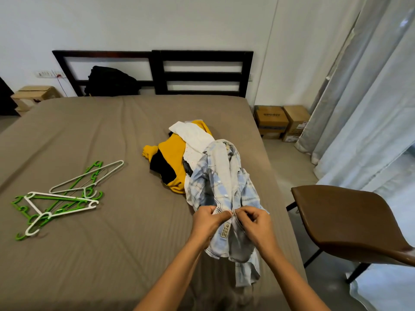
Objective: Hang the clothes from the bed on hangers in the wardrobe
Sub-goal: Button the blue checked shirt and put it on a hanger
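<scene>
A light blue plaid shirt (221, 187) lies stretched out on the right part of the brown bed (89, 131). My left hand (207, 223) and my right hand (256, 221) both pinch its front placket at the near end, close together, by a button and a label. Behind the shirt lies a pile with a yellow and black garment (169, 160) and a white garment (193, 135). Several green and white hangers (60, 196) lie in a loose heap on the left of the bed. The wardrobe is out of view.
A brown chair (350, 223) stands close at the right of the bed. Cardboard boxes (283, 122) sit on the floor by the curtain (370, 97). A black bag (110, 81) leans on the dark headboard (202, 72). A small stool (33, 93) stands at the far left.
</scene>
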